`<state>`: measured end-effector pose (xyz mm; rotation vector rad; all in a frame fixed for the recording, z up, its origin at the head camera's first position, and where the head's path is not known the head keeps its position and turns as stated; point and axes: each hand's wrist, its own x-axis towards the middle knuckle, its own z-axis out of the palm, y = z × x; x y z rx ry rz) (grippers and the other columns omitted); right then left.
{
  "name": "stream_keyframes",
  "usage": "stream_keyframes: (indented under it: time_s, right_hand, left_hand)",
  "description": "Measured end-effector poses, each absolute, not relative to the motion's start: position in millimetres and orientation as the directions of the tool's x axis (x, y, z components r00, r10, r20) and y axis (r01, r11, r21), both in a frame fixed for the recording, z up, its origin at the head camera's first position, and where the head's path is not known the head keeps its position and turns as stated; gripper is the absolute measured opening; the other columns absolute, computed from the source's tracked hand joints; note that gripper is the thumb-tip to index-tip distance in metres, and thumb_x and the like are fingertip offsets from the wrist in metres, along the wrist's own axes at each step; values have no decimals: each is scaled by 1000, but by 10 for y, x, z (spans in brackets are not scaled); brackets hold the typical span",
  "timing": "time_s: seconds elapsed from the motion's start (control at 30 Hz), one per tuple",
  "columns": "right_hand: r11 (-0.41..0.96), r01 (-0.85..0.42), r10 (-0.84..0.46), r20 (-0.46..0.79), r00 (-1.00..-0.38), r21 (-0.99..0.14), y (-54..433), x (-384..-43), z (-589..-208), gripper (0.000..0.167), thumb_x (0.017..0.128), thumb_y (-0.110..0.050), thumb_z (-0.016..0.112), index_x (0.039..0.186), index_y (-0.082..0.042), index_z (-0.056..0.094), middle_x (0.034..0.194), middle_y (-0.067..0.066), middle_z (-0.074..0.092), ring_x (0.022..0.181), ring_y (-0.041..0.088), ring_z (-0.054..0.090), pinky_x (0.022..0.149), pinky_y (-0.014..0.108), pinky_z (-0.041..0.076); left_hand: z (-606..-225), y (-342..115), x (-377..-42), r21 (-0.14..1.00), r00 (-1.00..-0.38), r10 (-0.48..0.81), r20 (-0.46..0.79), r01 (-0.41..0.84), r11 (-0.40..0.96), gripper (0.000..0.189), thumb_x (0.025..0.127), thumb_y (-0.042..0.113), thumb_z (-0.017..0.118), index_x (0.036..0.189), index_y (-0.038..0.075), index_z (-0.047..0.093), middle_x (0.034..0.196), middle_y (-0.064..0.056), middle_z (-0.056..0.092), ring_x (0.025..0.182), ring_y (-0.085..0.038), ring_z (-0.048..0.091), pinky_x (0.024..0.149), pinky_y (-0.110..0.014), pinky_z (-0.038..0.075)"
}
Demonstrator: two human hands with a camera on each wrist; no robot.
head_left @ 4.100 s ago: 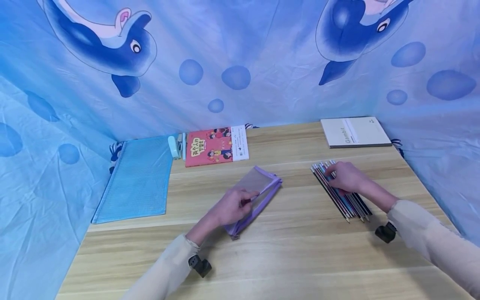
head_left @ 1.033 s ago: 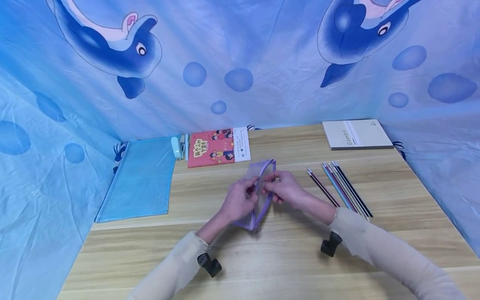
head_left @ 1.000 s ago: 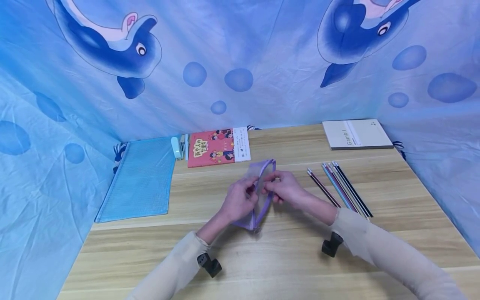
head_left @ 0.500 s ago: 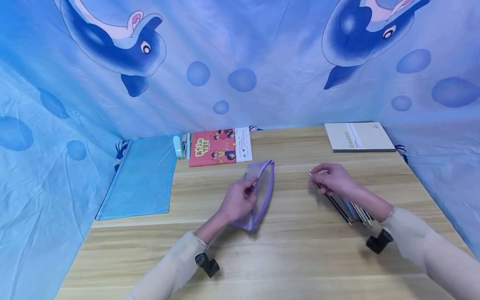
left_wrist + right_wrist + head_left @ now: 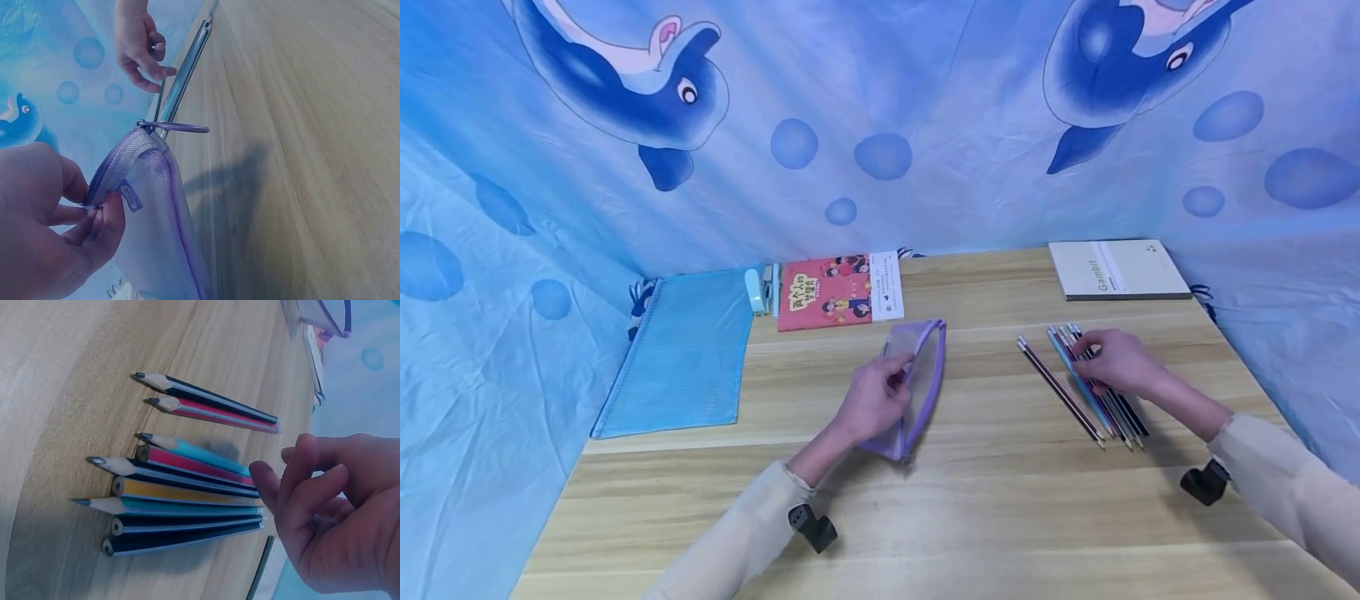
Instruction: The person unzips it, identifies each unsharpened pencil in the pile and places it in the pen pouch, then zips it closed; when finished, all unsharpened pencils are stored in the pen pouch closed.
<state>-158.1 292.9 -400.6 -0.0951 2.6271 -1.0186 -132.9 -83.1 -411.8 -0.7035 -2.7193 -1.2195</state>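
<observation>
My left hand (image 5: pixel 872 402) pinches the zipper edge of a translucent mesh pencil pouch (image 5: pixel 156 219) with purple trim. The pouch's mouth gapes toward the right, and a ring pull (image 5: pixel 181 127) hangs at its zipper end. Over a row of pencils (image 5: pixel 194 472) is my right hand (image 5: pixel 1116 362), its fingers loosely bent close to their blunt ends, with nothing held. These pencils are striped black, red, blue and yellow; some are sharpened, others flat-tipped. Two more pencils (image 5: pixel 215 403), one black and one red, lie side by side slightly apart from the row.
At the back left are a blue mesh zip folder (image 5: pixel 673 358), a light-blue stapler (image 5: pixel 755 292) and a red book (image 5: pixel 827 296). A cream notebook (image 5: pixel 1138 271) lies at the back right. Dolphin-print curtains (image 5: pixel 955 150) border the wooden table (image 5: pixel 985 500).
My right hand has left the pouch and moved right to the pencils, passing over the outlying pair before stopping above the row. My left hand keeps its hold on the pouch's edge.
</observation>
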Motion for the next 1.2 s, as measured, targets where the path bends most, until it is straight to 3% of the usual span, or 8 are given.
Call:
stream_keyframes:
  time_s: [0.27,0.6,0.83,1.2]
  right_hand:
    - [782,-18,-212,-238,-948,-623,2946,-1610,-4040,32,89,-8,67,110,13,59,59,2,60,51,17,63,47,29,52]
    - [814,-41,-221,-243,-944,-580,2955,-1598,-4087,29,90,-7,64,109,14,59,57,2,60,50,17,63,47,30,50]
    - [876,-106,-222,-200,-954,-470,2875,-1617,-4151,22,85,-6,62,101,9,63,53,0,60,47,16,62,48,32,48]
    - [924,-126,-207,-195,-959,-360,2810,-1687,-4213,11,84,-11,66,89,-1,64,67,2,59,50,16,56,43,32,42]
  left_hand:
    - [-4116,-843,-1315,688,-894,381,234,430,585,52,77,-10,65,129,-10,61,92,-12,66,80,-20,62,69,-23,55]
    - [-4108,-827,-1298,693,-895,389,219,423,583,52,77,-11,64,129,-10,60,94,-13,66,81,-21,63,70,-22,55]
    - [-4113,-820,-1297,691,-893,393,221,428,582,52,77,-11,64,129,-10,60,92,-12,66,81,-20,62,71,-25,56]
    - [-4113,-823,-1308,687,-892,395,219,428,587,53,77,-10,64,129,-10,60,92,-13,66,81,-21,62,71,-25,56]
